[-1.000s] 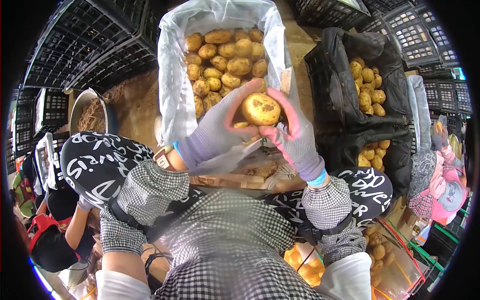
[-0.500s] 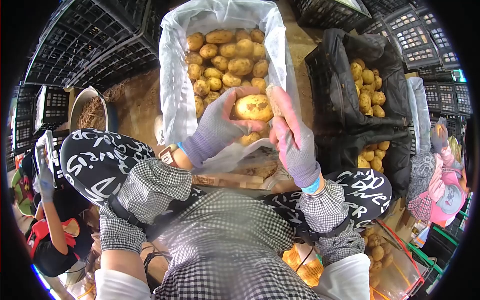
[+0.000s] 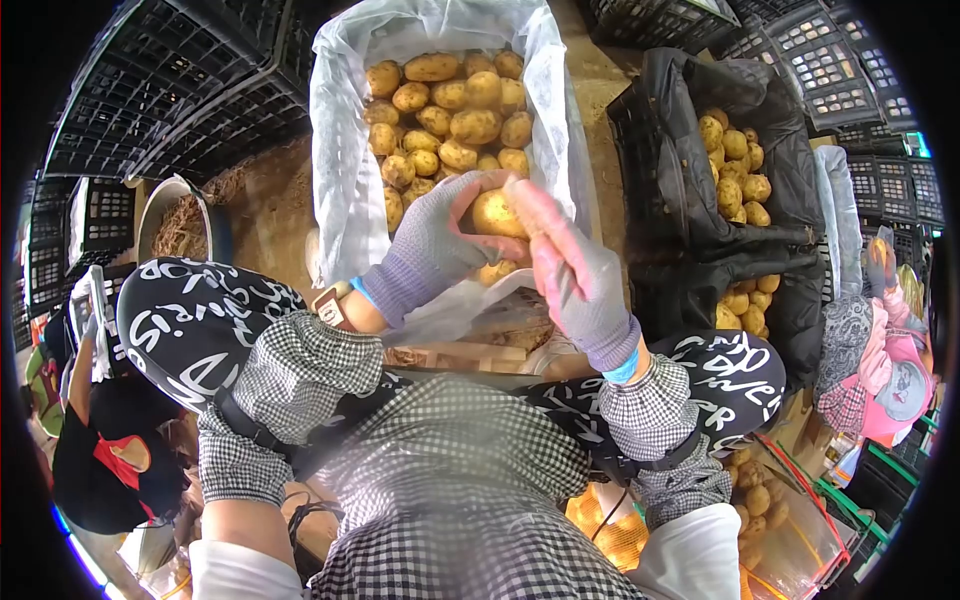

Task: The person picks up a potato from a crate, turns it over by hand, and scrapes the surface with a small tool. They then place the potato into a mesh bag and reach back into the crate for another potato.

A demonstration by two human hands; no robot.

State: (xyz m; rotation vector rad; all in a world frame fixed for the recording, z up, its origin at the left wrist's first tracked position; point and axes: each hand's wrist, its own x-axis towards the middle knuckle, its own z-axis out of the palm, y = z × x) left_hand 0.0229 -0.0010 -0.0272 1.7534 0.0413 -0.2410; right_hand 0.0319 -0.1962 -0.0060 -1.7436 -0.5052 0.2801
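Observation:
Held in my left hand [image 3: 435, 240], gloved in grey and pink, is a yellow potato [image 3: 497, 214], gripped between thumb and fingers. My right hand [image 3: 578, 270], in a matching glove, has its fingers closed, with their tips against the potato's right side. What my right hand holds, if anything, cannot be made out. Both hands are over the near end of a crate lined with white sheet [image 3: 345, 150]. Brown-yellow potatoes [image 3: 475, 126] lie in the crate beyond my hands.
At the right, black-lined crates [image 3: 650, 170] hold more potatoes [image 3: 738, 165]. Black crates [image 3: 170, 80] are stacked at the upper left, near a bucket [image 3: 208, 215] of dry debris. One person in pink [image 3: 868, 370] is at the far right; another in black [image 3: 110, 460] is lower left.
My right hand's fingers have moved left across the potato, covering more of its right side. My left hand still holds it. The person at the lower left has shifted position.

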